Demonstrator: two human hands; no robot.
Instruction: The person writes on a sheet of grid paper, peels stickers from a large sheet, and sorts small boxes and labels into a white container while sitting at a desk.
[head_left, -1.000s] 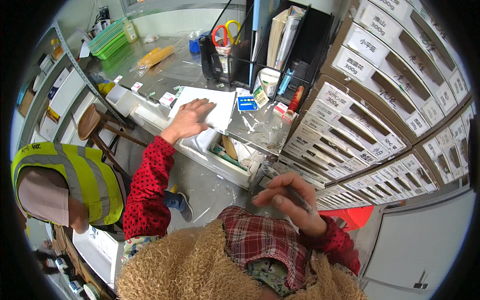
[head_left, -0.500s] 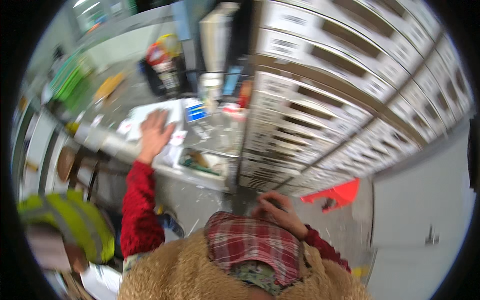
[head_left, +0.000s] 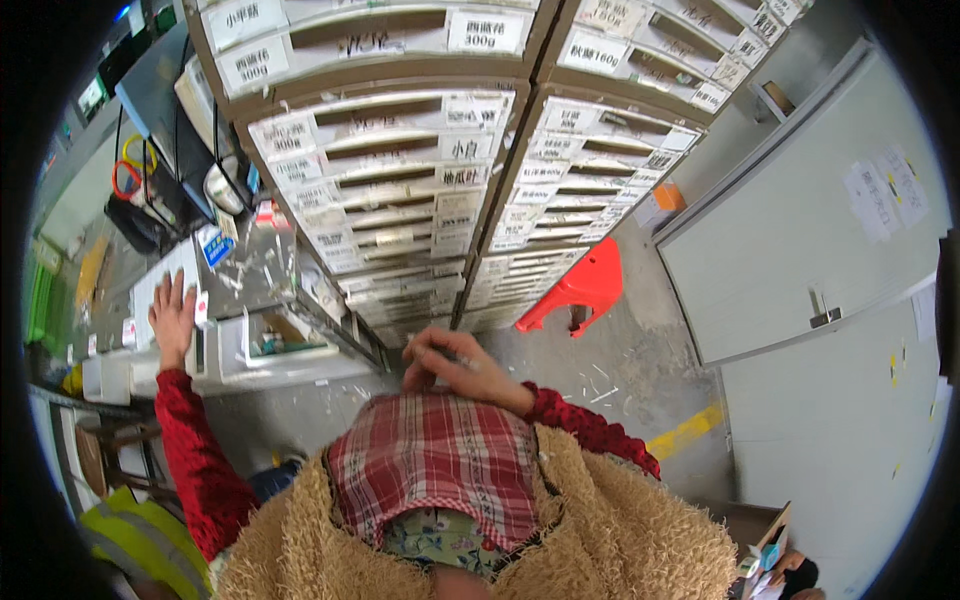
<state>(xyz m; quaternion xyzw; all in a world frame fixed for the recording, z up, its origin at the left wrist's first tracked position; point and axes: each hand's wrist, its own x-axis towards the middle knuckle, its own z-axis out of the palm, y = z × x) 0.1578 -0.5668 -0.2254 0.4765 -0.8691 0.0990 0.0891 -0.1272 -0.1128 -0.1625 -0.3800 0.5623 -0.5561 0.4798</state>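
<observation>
My left hand (head_left: 173, 315) rests with its fingers spread on a white sheet (head_left: 146, 296) at the edge of the worktable (head_left: 262, 262). It holds nothing. Just beyond the sheet lies a small blue and white packet (head_left: 215, 245). My right hand (head_left: 458, 370) is in front of my red plaid apron (head_left: 440, 440), fingers curled around a thin pen-like stick (head_left: 462, 362), mostly hidden by the fingers. Ahead of that hand stands a tall cabinet of white labelled drawers (head_left: 410, 170).
A white tray (head_left: 235, 372) with small items sits by the table's front edge. A red plastic stool (head_left: 592, 280) stands right of the cabinet, near a grey door (head_left: 780, 230). A person in a yellow vest (head_left: 140, 540) is at lower left; another person (head_left: 797, 575) shows at lower right.
My view has swung right, so the table and left hand sit further left and more of the door shows. The left hand stays on the sheet; the right remains curled by the apron.
</observation>
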